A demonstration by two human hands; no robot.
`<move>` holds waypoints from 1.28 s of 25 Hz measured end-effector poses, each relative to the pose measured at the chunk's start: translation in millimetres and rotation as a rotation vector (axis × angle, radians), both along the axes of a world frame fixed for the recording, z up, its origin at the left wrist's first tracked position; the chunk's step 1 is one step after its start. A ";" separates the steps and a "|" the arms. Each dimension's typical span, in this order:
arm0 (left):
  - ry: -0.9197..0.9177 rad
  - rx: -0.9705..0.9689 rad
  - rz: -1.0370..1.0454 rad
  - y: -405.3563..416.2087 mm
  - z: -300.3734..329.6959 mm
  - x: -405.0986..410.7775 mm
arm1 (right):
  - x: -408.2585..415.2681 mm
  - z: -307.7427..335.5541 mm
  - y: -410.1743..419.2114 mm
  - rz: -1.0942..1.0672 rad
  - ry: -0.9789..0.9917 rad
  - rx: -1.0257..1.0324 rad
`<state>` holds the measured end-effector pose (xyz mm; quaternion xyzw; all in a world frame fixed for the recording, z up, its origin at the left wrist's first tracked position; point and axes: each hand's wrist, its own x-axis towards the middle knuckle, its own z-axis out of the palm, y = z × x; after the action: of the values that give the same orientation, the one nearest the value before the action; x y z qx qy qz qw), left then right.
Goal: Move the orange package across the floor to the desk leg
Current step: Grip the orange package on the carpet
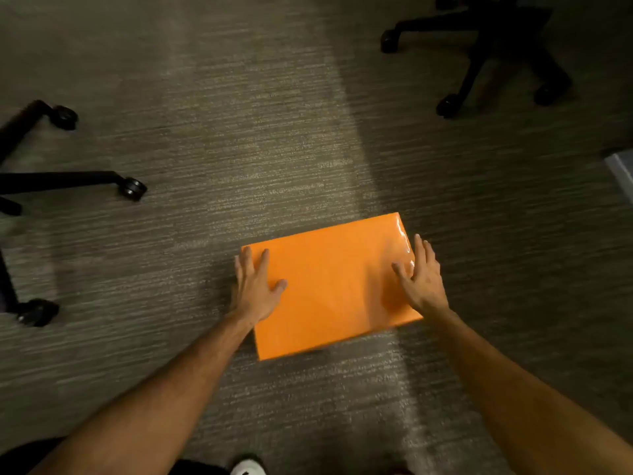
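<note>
A flat, glossy orange package [329,286] lies on the grey carpet in the middle of the head view, turned a little so its right end sits farther from me. My left hand [255,286] rests at its left edge, fingers spread, thumb lying on the top. My right hand [421,275] is at its right edge, fingers apart, thumb over the top face. Both hands touch the package at its sides. No desk leg is clearly in view.
A black office chair base with castors [132,188] stands at the left. Another black chair base [486,53] is at the back right. A pale grey object [621,169] pokes in at the right edge. My white shoe [248,467] shows at the bottom.
</note>
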<state>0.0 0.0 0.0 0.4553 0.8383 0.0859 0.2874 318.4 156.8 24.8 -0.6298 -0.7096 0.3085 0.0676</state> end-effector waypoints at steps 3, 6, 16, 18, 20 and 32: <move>0.010 0.116 0.150 -2.9 -25.7 8.2 | -4.6 -30.2 3.7 -0.050 -0.008 -0.007; -0.073 0.153 0.352 -12.2 -34.9 23.9 | -7.1 -46.4 -4.3 -0.143 -0.050 -0.116; -0.148 0.148 0.181 73.2 -4.1 17.4 | 31.0 -27.9 -65.2 -0.548 0.041 -0.102; -0.140 0.143 0.034 98.0 -1.5 24.9 | 36.2 -30.6 -94.5 -0.684 0.113 -0.100; -0.131 0.104 -0.096 115.3 -5.2 33.8 | 40.2 -35.5 -113.9 -0.763 0.155 -0.129; -0.377 0.171 0.715 -17.3 -44.2 181.0 | 45.3 -36.1 13.7 0.000 -0.333 -0.096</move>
<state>181.0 -17.3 -44.2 0.1339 0.8661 0.3315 0.3492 363.8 170.5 -11.3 -0.6748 -0.6953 0.2335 -0.0813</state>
